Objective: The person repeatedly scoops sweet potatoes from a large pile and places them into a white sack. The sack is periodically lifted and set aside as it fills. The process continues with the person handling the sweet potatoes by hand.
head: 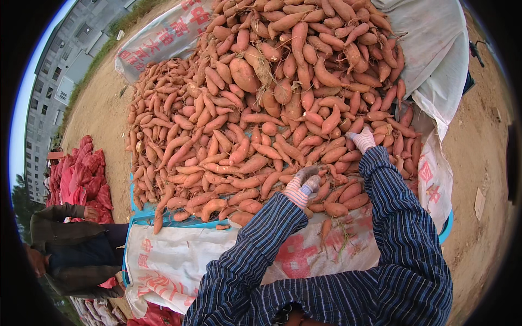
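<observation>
Before me lies a large heap of reddish sweet potatoes (232,142), many with thin roots and dry soil on them. My left hand (301,186), in a striped knit glove with greyed fingertips, is at the near edge of the heap with its fingers curled. Whether it grips anything is unclear. Farther out and to the right, my right hand (362,139), gloved alike, reaches down onto the sweet potatoes; its fingertips are partly hidden. Between my hands and the near edge, several sweet potatoes (346,195) lie on a woven plastic sheet (326,244) with red printing.
A blue rim (183,222) shows beneath the heap at the near left. White sheeting (432,53) drapes the far right side. At left, a person (81,248) in a dark jacket stands near piled red mesh sacks (83,175). Bare dirt ground (473,163) surrounds the load.
</observation>
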A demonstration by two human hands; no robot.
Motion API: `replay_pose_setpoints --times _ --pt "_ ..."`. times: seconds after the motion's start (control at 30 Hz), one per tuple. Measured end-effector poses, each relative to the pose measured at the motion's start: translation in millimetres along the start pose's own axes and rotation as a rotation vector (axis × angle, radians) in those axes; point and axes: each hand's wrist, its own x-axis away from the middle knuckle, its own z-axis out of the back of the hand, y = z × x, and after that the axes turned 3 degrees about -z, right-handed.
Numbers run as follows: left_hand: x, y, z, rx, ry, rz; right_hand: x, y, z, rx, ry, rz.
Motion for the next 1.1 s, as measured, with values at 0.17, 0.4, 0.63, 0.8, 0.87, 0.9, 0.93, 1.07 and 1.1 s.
replay_pose_setpoints --times 0.17,0.4,0.63,0.8,0.87,0.9,0.93,1.07,1.1 --pt "-25 15 -1 0.206 0.036 0.015 28 -9 8 -0.258 -0.383 -0.097" --pt "31 -5 93 0.838 0.192 0.056 143 -167 -57 0.314 -0.751 0.877" --pt "47 -88 136 0.928 0.249 -0.134 51 -365 -143 0.385 -0.087 1.072" --pt "51 -62 120 0.929 0.138 -0.026 -11 -399 -191 0.515 0.14 0.954" --pt "52 -47 115 0.891 0.169 -0.041 2 -391 -204 0.503 0.236 0.95" --pt "50 -41 111 0.849 0.201 -0.047 11 -388 -202 0.47 0.216 0.967" --pt "47 -52 116 0.901 0.077 -0.07 17 -384 -198 0.446 0.205 0.983" --pt "38 -71 113 0.856 0.16 -0.089 59 -347 -201 0.342 0.203 1.162" --pt "32 -62 107 0.853 0.178 -0.088 53 -336 -207 0.284 0.186 1.214"
